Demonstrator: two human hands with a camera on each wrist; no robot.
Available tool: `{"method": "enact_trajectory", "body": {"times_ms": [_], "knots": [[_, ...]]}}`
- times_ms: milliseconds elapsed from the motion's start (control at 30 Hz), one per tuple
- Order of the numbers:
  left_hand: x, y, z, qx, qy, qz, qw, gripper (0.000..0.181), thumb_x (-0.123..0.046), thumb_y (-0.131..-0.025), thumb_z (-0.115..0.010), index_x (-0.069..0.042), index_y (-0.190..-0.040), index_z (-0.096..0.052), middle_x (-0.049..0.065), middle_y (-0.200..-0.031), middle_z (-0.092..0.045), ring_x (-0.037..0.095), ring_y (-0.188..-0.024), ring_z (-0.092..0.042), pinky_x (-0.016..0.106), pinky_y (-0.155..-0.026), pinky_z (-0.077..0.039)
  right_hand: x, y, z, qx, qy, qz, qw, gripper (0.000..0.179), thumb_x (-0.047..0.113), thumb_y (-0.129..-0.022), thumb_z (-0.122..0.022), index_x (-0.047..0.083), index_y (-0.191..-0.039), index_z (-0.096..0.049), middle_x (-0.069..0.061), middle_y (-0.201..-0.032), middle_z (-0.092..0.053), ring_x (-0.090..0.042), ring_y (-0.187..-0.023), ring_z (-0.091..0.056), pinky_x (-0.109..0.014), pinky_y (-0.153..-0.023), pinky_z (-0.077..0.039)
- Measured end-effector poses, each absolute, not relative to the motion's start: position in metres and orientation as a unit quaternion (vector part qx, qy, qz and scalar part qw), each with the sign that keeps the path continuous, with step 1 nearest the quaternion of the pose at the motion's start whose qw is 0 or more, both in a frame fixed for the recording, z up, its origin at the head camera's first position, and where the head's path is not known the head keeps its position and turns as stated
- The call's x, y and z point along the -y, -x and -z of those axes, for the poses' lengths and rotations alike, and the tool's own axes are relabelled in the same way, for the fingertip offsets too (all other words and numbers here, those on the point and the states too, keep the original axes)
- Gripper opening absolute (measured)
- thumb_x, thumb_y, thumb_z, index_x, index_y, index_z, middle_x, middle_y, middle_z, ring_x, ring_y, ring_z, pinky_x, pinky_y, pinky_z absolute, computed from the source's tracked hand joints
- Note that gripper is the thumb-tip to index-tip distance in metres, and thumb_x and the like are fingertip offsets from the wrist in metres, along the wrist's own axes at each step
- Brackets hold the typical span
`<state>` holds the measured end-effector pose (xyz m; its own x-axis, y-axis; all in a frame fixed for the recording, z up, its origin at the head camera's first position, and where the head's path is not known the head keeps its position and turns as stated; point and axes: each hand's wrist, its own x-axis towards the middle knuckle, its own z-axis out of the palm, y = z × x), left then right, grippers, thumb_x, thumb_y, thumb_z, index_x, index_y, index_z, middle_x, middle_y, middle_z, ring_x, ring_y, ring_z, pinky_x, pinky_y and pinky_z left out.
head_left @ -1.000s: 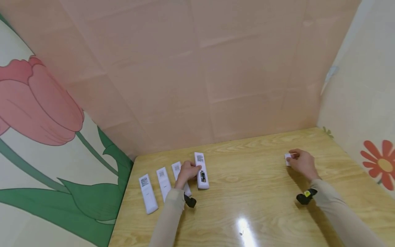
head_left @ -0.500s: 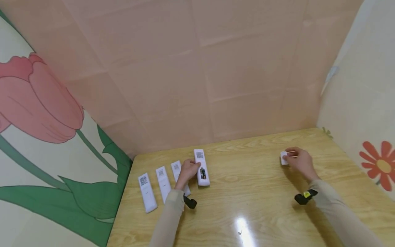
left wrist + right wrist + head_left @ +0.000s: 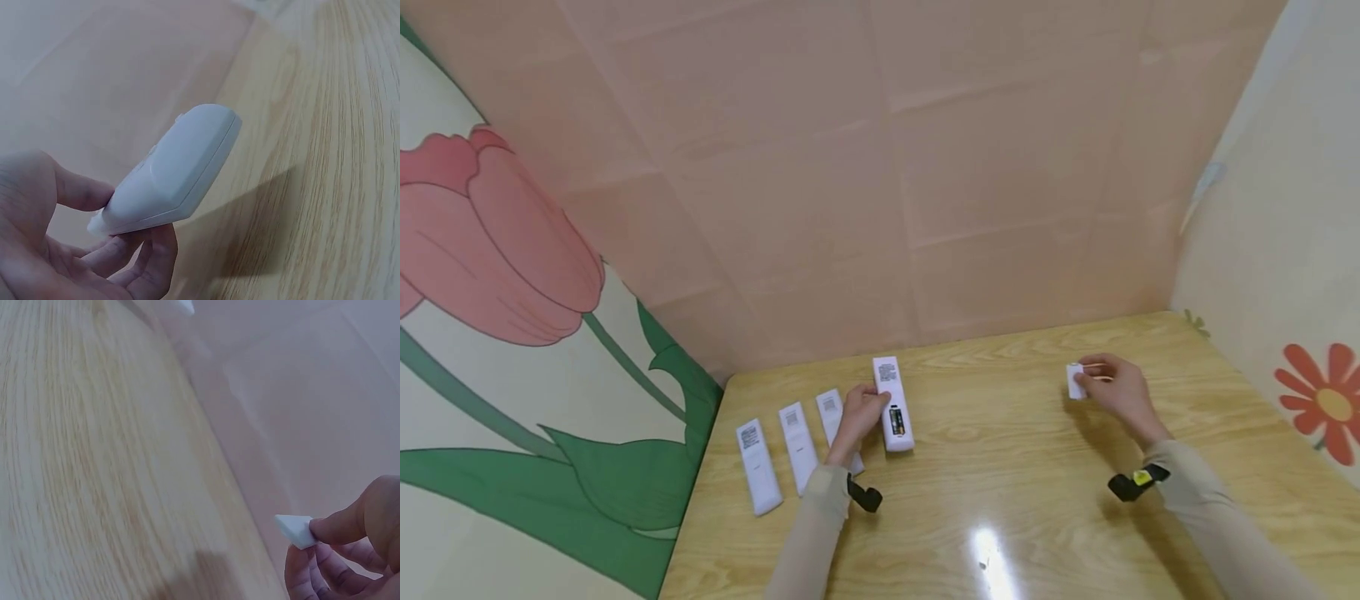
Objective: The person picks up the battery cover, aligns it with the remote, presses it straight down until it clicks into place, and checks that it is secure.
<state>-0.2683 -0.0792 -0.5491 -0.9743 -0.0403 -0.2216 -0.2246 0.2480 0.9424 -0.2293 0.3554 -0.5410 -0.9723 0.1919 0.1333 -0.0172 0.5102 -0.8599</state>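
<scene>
A white remote control (image 3: 891, 392) with a printed code label is held in my left hand (image 3: 859, 417), thumb on top and fingers beneath. Its battery compartment (image 3: 897, 421) lies uncovered, and dark batteries show inside. In the left wrist view the remote (image 3: 178, 165) is lifted off the wood and tilted. Over at the right, my right hand (image 3: 1120, 392) pinches a small white battery cover (image 3: 1076, 382) between thumb and fingertips. The right wrist view shows that cover (image 3: 297, 530) edge-on, held above the table.
Several other remotes lie face down to the left: one at the far left (image 3: 759, 471), a middle one (image 3: 799, 446), and one (image 3: 830, 408) partly hidden by my left hand. The wooden table (image 3: 985, 467) meets a pinkish backdrop (image 3: 820, 208) behind. A small bit lies near the glare.
My right hand has moved left with the battery cover, and the cover is higher. The left hand has raised its remote slightly and shifted it a little to the right.
</scene>
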Motion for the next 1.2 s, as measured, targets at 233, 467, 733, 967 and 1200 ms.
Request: {"method": "enact_trajectory", "body": {"times_ms": [233, 467, 733, 967, 1200], "knots": [[0.077, 0.266, 0.546, -0.774, 0.079, -0.623, 0.086, 0.041, -0.021, -0.1, -0.067, 0.007, -0.129, -0.064, 0.018, -0.112, -0.073, 0.019, -0.086, -0.068, 0.029, -0.073, -0.059, -0.348, 0.228, 0.53, 0.84, 0.048, -0.532, 0.09, 0.036, 0.008, -0.104, -0.067, -0.011, -0.135, -0.061, -0.03, -0.118, -0.069, 0.005, -0.082, -0.063, -0.022, -0.067, -0.062], [0.079, 0.257, 0.548, -0.757, 0.081, -0.64, 0.103, 0.042, -0.023, -0.103, -0.065, 0.008, -0.132, -0.062, 0.017, -0.111, -0.073, 0.019, -0.088, -0.067, 0.028, -0.072, -0.056, -0.337, 0.221, 0.527, 0.83, 0.039, -0.551, 0.077, 0.037, 0.008, -0.104, -0.067, -0.01, -0.136, -0.06, -0.022, -0.114, -0.07, 0.0, -0.083, -0.066, -0.027, -0.067, -0.064], [0.074, 0.256, 0.545, -0.752, 0.074, -0.647, 0.102, 0.043, -0.028, -0.103, -0.065, 0.004, -0.132, -0.064, 0.014, -0.109, -0.074, 0.019, -0.089, -0.068, 0.031, -0.075, -0.056, -0.328, 0.218, 0.518, 0.821, 0.024, -0.566, 0.077, 0.041, 0.006, -0.105, -0.066, -0.01, -0.141, -0.057, -0.025, -0.118, -0.067, 0.001, -0.085, -0.067, -0.029, -0.07, -0.065], [0.069, 0.257, 0.539, -0.748, 0.084, -0.652, 0.088, 0.049, -0.032, -0.104, -0.064, 0.005, -0.136, -0.062, 0.014, -0.109, -0.074, 0.017, -0.088, -0.067, 0.03, -0.074, -0.056, -0.316, 0.219, 0.506, 0.815, 0.02, -0.575, 0.07, 0.04, 0.007, -0.104, -0.067, -0.01, -0.14, -0.059, -0.016, -0.114, -0.069, 0.0, -0.087, -0.068, -0.029, -0.073, -0.066], [0.063, 0.258, 0.536, -0.733, 0.089, -0.671, 0.07, 0.047, -0.031, -0.106, -0.063, 0.005, -0.135, -0.062, 0.009, -0.101, -0.072, 0.013, -0.082, -0.064, 0.03, -0.071, -0.055, -0.3, 0.222, 0.499, 0.807, 0.007, -0.587, 0.06, 0.038, 0.006, -0.105, -0.067, -0.009, -0.139, -0.06, -0.024, -0.118, -0.067, -0.002, -0.087, -0.068, -0.029, -0.072, -0.065]]}}
